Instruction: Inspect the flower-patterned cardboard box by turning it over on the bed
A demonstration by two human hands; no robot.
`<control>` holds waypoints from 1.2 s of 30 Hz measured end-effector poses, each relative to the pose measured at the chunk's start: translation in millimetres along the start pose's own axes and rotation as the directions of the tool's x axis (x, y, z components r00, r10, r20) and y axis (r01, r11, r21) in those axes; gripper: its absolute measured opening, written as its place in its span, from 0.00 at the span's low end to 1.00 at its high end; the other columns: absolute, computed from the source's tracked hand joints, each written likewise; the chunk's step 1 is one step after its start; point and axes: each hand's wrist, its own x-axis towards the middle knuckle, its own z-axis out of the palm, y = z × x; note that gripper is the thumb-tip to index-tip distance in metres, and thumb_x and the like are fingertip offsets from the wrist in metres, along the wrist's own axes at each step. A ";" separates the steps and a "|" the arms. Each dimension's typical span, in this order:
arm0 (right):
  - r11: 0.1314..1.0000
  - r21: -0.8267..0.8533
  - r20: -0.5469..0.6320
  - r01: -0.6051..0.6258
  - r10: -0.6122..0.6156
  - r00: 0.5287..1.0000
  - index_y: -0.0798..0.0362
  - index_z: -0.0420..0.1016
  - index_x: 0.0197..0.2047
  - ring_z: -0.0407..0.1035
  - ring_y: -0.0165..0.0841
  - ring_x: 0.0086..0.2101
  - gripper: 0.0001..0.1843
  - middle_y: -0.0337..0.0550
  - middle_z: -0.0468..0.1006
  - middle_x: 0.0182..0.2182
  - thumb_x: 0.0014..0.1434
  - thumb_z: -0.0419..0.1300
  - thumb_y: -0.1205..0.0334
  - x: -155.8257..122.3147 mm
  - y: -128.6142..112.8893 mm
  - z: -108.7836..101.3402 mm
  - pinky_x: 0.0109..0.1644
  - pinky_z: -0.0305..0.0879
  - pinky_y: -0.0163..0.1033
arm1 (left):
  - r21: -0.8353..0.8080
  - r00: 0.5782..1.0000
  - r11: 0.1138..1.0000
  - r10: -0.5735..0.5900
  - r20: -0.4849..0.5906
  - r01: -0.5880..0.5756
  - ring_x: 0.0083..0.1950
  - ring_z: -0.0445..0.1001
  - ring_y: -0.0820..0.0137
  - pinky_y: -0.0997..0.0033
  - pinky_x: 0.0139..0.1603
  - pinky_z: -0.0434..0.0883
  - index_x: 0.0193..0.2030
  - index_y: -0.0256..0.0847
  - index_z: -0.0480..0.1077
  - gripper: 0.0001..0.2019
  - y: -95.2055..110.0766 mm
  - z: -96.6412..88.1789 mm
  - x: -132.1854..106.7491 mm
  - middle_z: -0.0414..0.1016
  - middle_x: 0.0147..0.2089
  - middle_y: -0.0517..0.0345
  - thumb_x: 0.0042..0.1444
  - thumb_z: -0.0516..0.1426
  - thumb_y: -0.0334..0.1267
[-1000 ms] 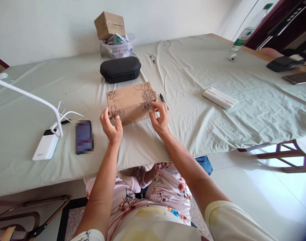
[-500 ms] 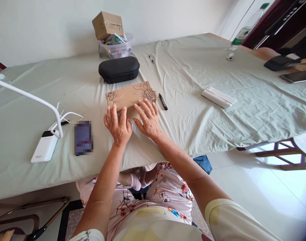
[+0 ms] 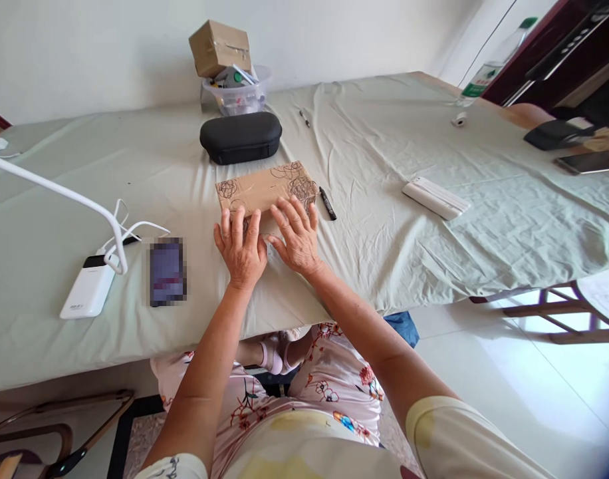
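A flat cardboard box [image 3: 262, 189] with black scribbled loops at its corners lies on the cloth in front of me. My left hand [image 3: 243, 251] is open, its spread fingertips at the near left edge of the box. Beside it my right hand [image 3: 298, 241] is also open, with fingers spread over the near right part of the box. The thumbs point toward each other with a small gap. Both hands hide part of the box's near side. A black marker [image 3: 328, 203] lies just right of the box, apart from my right hand.
Behind the box sits a black zip case [image 3: 241, 138]. Farther back, a clear plastic tub [image 3: 242, 100] carries a small cardboard box [image 3: 219, 50]. A power bank [image 3: 88, 287] and blurred-out phone [image 3: 167, 271] lie left; a white oblong device [image 3: 435, 197] lies right.
My left hand has shifted slightly right, nearer to my right hand. The whole view has moved a little; the box and the marker keep their places on the cloth.
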 end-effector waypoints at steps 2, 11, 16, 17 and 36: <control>0.998 -0.018 -0.046 -0.066 0.065 0.997 0.44 0.61 0.77 0.46 0.50 0.77 0.32 0.47 0.61 0.76 0.76 0.50 0.42 -0.2 6.9 -1.5 0.81 0.36 0.65 | -0.001 1.000 1.000 -0.018 -0.004 0.018 0.84 0.48 0.47 0.39 0.84 0.38 0.67 0.44 0.75 0.23 0.9 -0.3 0.4 0.66 0.76 0.44 0.67 0.57 0.43; 0.970 0.213 -0.196 -0.117 0.159 0.968 0.51 0.49 0.81 0.50 0.45 0.77 0.35 0.53 0.58 0.76 0.75 0.45 0.52 1.1 45.8 7.3 0.78 0.56 0.61 | -0.009 0.999 0.999 -0.033 -0.002 0.033 0.85 0.46 0.48 0.37 0.83 0.35 0.67 0.45 0.75 0.25 1.3 0.4 0.0 0.64 0.77 0.45 0.63 0.59 0.38; 0.909 0.390 -0.123 -0.143 0.205 0.971 0.51 0.38 0.82 0.56 0.42 0.75 0.42 0.52 0.56 0.77 0.69 0.48 0.60 -1.1 42.7 17.1 0.72 0.68 0.55 | 0.014 0.996 0.997 -0.077 -0.050 0.078 0.86 0.38 0.47 0.34 0.83 0.40 0.70 0.44 0.72 0.27 -3.6 -0.8 1.3 0.52 0.82 0.42 0.63 0.60 0.36; 0.890 0.423 -0.099 -0.169 0.230 0.968 0.51 0.35 0.83 0.60 0.42 0.73 0.44 0.53 0.58 0.77 0.69 0.48 0.60 -1.8 41.8 19.2 0.70 0.70 0.54 | 0.004 0.994 0.996 -0.094 -0.061 0.094 0.86 0.36 0.47 0.35 0.83 0.42 0.70 0.43 0.71 0.28 -5.2 -1.6 2.0 0.49 0.83 0.42 0.63 0.60 0.37; 0.834 0.438 0.183 -0.336 0.283 0.942 0.55 0.48 0.80 0.76 0.50 0.57 0.45 0.56 0.77 0.62 0.63 0.56 0.59 -3.3 47.1 24.0 0.64 0.74 0.59 | -0.057 0.993 0.998 0.006 -0.116 -0.013 0.86 0.41 0.49 0.51 0.84 0.50 0.76 0.37 0.60 0.32 -35.0 3.9 2.6 0.38 0.85 0.38 0.67 0.58 0.42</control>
